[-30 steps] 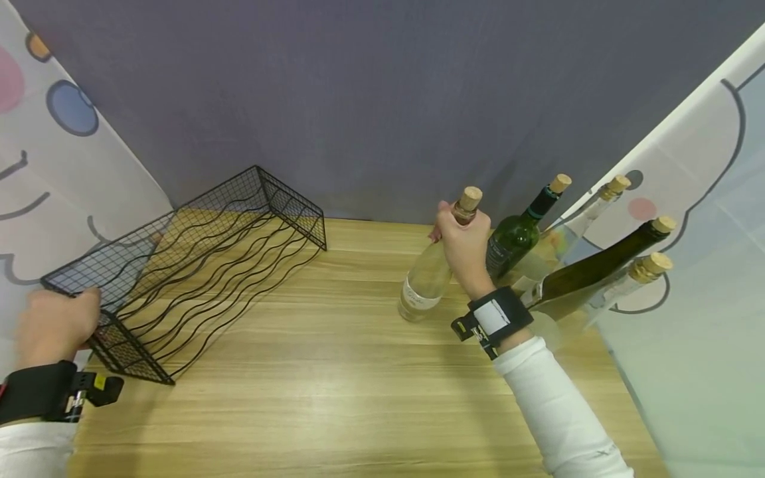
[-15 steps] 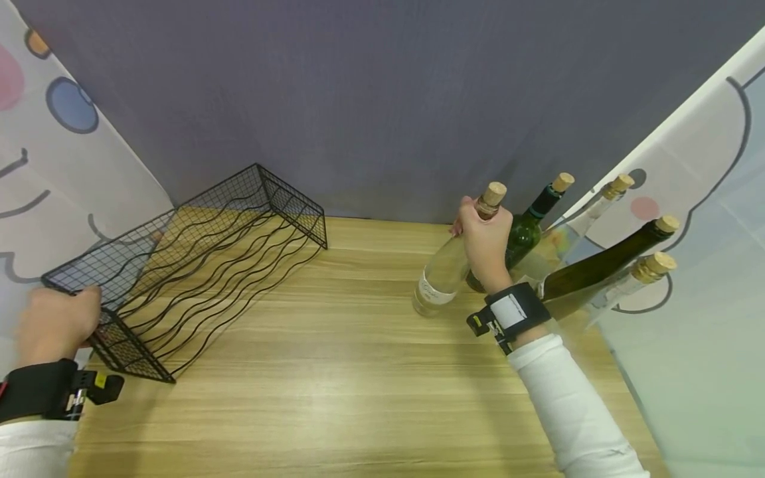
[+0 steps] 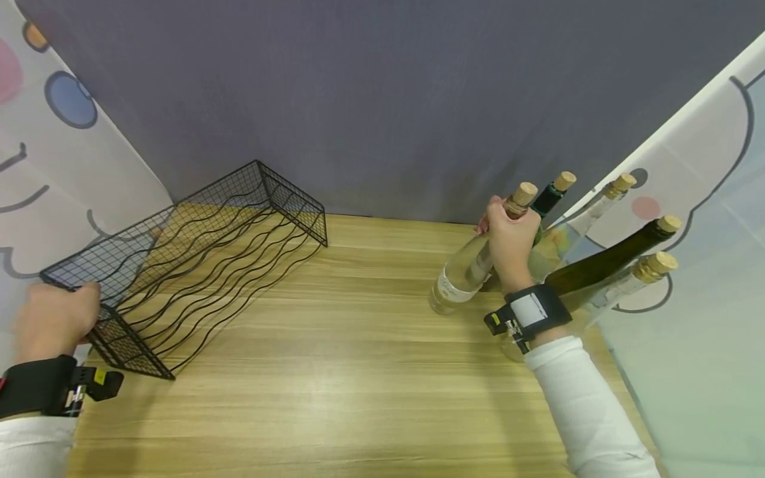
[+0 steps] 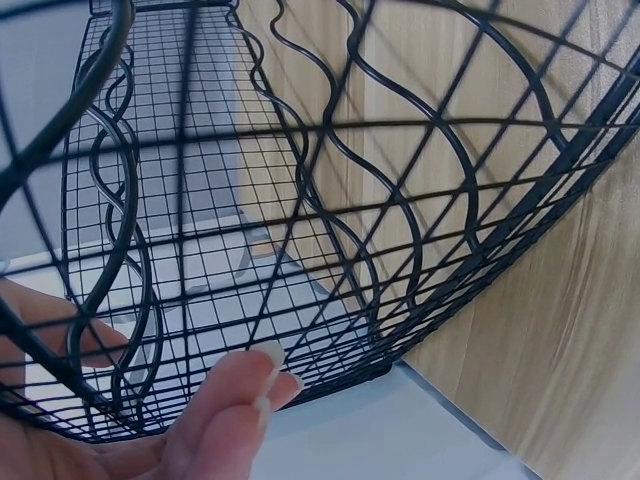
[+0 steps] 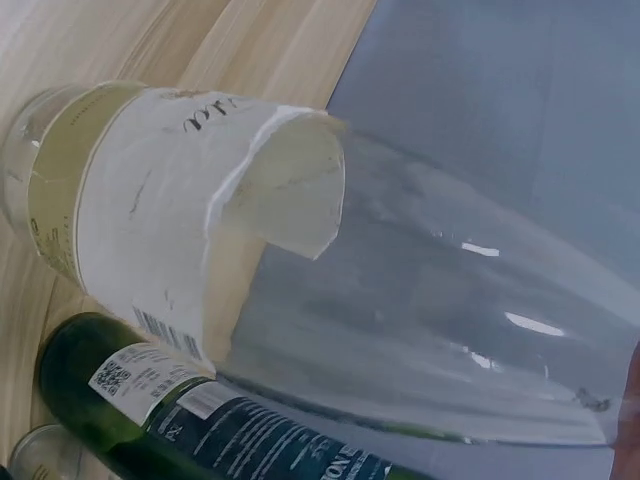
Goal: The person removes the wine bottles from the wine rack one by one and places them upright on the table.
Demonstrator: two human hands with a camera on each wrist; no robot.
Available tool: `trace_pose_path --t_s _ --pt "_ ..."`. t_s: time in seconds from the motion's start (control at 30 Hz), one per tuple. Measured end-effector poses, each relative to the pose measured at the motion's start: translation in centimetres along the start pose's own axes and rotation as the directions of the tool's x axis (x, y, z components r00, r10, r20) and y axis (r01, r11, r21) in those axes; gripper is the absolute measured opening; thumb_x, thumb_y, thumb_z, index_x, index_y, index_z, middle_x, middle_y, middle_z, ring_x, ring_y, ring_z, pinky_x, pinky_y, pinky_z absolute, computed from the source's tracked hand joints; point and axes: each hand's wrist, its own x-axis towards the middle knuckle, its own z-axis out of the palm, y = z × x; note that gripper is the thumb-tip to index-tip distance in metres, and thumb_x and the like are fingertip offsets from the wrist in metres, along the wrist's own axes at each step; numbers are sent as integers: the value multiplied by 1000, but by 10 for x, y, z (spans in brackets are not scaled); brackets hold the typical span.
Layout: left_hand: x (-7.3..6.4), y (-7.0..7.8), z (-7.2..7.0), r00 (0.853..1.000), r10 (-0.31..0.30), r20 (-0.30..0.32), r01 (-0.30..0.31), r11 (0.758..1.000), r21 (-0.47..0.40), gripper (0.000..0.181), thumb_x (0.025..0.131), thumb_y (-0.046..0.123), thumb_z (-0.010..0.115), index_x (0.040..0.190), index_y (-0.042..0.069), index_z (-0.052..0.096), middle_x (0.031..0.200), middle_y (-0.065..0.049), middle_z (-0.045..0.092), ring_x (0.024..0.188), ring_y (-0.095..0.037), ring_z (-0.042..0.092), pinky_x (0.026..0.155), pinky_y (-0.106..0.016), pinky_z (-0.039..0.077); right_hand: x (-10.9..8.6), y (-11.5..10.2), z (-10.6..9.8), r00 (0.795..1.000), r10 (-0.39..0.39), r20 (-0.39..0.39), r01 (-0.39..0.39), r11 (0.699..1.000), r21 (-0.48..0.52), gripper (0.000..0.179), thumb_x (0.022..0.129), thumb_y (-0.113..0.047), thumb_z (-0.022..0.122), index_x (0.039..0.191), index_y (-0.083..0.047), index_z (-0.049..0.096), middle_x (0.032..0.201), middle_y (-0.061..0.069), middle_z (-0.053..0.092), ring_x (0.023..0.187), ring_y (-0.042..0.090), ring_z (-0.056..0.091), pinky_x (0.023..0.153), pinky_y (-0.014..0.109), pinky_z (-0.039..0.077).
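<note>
At the left, my left hand (image 3: 55, 320) grips the near corner of a black wire bottle rack (image 3: 293, 189) with wavy bars. The fingertips (image 4: 240, 385) and the mesh show up close in the left wrist view. My right hand (image 3: 512, 240) holds a clear glass bottle (image 3: 455, 284) by its neck, just below the cork. This bottle stands slightly tilted on the wooden table, and its white label (image 5: 150, 190) is partly peeled in the right wrist view. Close behind it is a green bottle (image 5: 100, 390) with a dark label, mostly covered by my right hand in the head view.
To the right stand a clear corked bottle (image 3: 603, 202), a dark green bottle (image 3: 603, 262) and another clear bottle (image 3: 621, 292) nearest me. A grey panel (image 3: 382, 106) borders the back of the table (image 3: 335, 372). Printed sheets (image 3: 711, 172) line both sides.
My right hand has moved right with the clear bottle, up to the green bottle, which it now largely hides. The left hand and the rack have stayed in place.
</note>
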Motion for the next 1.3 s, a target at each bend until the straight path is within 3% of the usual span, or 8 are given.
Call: trace_pose_path --t_s 0.4,0.73,0.8,0.87,1.07,1.3 --pt "3 1 2 1000 -15 2 15 1000 -18 65 98 36 25 103 -26 47 47 -14 54 47 -31 54 40 -40 40 8 0 -31 975 19 -221 -13 1000 27 39 86 4 52 49 -9 51 36 -4 50 29 10 46 34 18 43" --pt "4 0 1 999 -33 1 33 999 18 69 99 35 25 116 -30 37 55 -21 53 53 -35 54 45 -43 42 10 -2 -40 955 -15 -297 30 998 46 36 84 9 51 52 -7 52 35 -3 51 27 11 45 31 18 43" --pt "4 0 0 999 -38 4 37 999 35 70 99 35 24 119 -31 34 60 -25 52 57 -38 54 48 -44 42 11 -1 -41 953 -24 -301 34 999 31 36 84 9 51 52 -8 52 35 -4 50 27 10 44 32 18 43" --pt "5 -1 0 999 -39 0 39 998 42 67 99 35 24 112 -29 39 61 -26 52 58 -38 54 49 -45 42 11 0 -44 951 -33 -307 40 999 17 37 84 9 51 52 -9 52 35 -4 50 27 9 44 32 17 42" --pt "6 -1 1 999 -32 -2 32 999 35 63 99 35 24 94 -23 48 50 -17 53 50 -33 53 43 -41 41 12 0 -52 933 -43 -358 19 997 -69 40 85 6 52 49 -11 50 37 -6 49 28 7 45 32 15 41" --pt "8 -3 1 1000 -25 1 25 999 25 66 98 35 25 107 -28 42 54 -21 54 53 -36 54 42 -41 41 14 -2 -58 913 -77 -401 6 984 -176 44 86 3 53 46 -13 48 37 -8 49 29 7 44 34 14 40"
